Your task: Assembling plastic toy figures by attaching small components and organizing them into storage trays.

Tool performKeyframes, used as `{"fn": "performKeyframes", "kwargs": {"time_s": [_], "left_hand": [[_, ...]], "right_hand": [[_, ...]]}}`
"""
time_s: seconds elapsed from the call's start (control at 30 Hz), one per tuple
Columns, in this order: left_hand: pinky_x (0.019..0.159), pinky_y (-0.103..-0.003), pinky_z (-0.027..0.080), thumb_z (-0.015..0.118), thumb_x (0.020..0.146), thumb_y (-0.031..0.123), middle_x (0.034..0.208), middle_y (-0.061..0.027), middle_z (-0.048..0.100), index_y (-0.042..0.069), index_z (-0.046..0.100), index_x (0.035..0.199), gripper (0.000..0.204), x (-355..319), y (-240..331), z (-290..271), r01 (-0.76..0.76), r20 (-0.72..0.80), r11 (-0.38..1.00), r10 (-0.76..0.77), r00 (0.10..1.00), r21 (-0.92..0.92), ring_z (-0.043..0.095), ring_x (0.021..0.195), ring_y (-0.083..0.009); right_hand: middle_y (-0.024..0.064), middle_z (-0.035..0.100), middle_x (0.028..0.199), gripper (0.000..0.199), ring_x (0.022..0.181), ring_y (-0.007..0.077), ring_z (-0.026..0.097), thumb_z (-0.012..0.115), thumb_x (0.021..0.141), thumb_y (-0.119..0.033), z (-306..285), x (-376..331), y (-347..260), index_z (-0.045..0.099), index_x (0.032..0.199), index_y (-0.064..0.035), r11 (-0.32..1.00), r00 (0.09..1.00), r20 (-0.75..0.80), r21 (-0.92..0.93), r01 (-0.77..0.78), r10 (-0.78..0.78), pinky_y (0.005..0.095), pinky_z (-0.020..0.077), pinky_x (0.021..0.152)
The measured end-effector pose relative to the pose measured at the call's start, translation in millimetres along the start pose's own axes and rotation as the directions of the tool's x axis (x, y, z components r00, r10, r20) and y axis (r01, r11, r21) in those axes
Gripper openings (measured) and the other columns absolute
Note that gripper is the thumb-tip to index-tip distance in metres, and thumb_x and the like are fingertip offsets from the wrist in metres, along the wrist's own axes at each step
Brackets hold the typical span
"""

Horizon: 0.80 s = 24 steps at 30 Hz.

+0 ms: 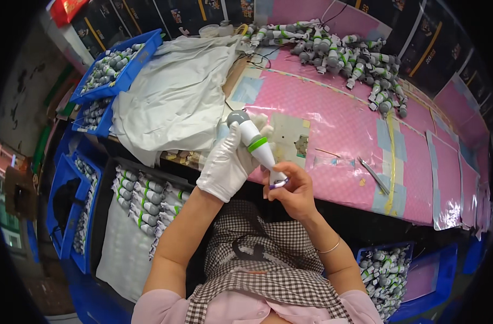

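Fingers of the gloved left hand are what I see curled around the device, thumb along its near side and the other fingertips showing past its far side. From my remote seat I make it a grey-domed white body with a green ring, tilted, the dome up and to the left. The bare right hand has thumb and fingers pinched on its narrow tapered end, by a purple band, so the green ring sits between the two grips. Taking the device as my landmark, I find the pink table beyond it and to its right, metal tweezers on that same right side, a heap of similar devices past it at upper right, and a white cloth to its upper left. Rows of more units lie to its lower left.
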<state>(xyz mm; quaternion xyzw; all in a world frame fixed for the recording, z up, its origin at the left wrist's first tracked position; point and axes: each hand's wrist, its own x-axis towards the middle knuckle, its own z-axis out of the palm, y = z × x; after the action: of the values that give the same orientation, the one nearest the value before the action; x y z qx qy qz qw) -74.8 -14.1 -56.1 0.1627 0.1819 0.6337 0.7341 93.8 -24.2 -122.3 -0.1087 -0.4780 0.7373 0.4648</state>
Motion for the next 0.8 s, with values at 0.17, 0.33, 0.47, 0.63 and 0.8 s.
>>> {"fn": "performKeyframes", "kwargs": {"time_s": [0.17, 0.33, 0.47, 0.63, 0.8], "left_hand": [[0.082, -0.039, 0.049, 0.033, 0.095, 0.050, 0.118, -0.0137, 0.055, 0.004, 0.042, 0.127, 0.057, 4.0, -10.4, 1.2, 0.078, -0.027, 0.989, -0.076, 0.997, 0.122, 0.057, 0.094, -0.0250], [0.071, -0.030, 0.049, 0.043, 0.092, 0.050, 0.100, -0.0087, 0.057, 0.002, 0.045, 0.124, 0.058, -4.8, -22.7, 15.8, 0.121, -0.036, 0.937, -0.116, 0.993, 0.326, 0.055, 0.079, -0.0161], [0.072, -0.029, 0.047, 0.062, 0.078, 0.013, 0.099, -0.0091, 0.062, 0.003, 0.049, 0.121, 0.046, -15.4, -29.6, 28.1, 0.143, -0.054, 0.541, -0.177, 0.983, 0.829, 0.059, 0.080, -0.0165], [0.077, -0.034, 0.048, 0.074, 0.066, 0.010, 0.096, -0.0157, 0.062, 0.004, 0.051, 0.122, 0.060, -25.2, -42.4, 24.3, -0.228, 0.225, -0.106, -0.041, 0.973, 0.968, 0.061, 0.088, -0.0283], [0.076, -0.035, 0.049, 0.081, 0.060, 0.015, 0.095, -0.0168, 0.062, 0.004, 0.054, 0.118, 0.065, -25.1, -46.5, 18.2, -0.223, 0.224, -0.193, -0.016, 0.974, 0.956, 0.061, 0.086, -0.0305]], "right_hand": [[0.0002, 0.050, 0.096, 0.035, 0.079, 0.0057, 0.049, 0.066, 0.074, 0.005, -0.6, 1.0, -26.5, 0.065, 0.106, -0.0066, 0.827, 0.991, 0.068, -0.546, 0.135, -0.117, 0.0188, 0.0418, 0.067], [0.0061, 0.056, 0.101, 0.029, 0.069, 0.0070, 0.049, 0.063, 0.082, -0.003, -23.6, -7.9, -36.5, 0.060, 0.110, 0.0022, 0.887, 0.994, -0.047, -0.457, 0.068, -0.100, 0.0184, 0.0403, 0.062], [0.0124, 0.064, 0.101, 0.037, 0.057, 0.0089, 0.054, 0.044, 0.097, -0.024, -31.4, 7.4, -61.1, 0.052, 0.120, 0.0042, 0.975, 0.881, -0.465, -0.143, -0.171, 0.086, 0.0222, 0.0477, 0.054], [0.0152, 0.063, 0.110, 0.037, 0.055, 0.0080, 0.055, 0.051, 0.094, -0.025, -51.6, 19.1, -68.5, 0.053, 0.120, 0.0008, 0.998, 0.860, -0.510, -0.037, -0.047, 0.021, 0.0209, 0.0491, 0.053], [0.0139, 0.064, 0.105, 0.032, 0.052, 0.0079, 0.055, 0.056, 0.091, -0.021, -51.3, 14.1, -73.2, 0.057, 0.116, -0.0008, 0.996, 0.805, -0.593, -0.086, -0.031, -0.026, 0.0201, 0.0474, 0.049]]}}
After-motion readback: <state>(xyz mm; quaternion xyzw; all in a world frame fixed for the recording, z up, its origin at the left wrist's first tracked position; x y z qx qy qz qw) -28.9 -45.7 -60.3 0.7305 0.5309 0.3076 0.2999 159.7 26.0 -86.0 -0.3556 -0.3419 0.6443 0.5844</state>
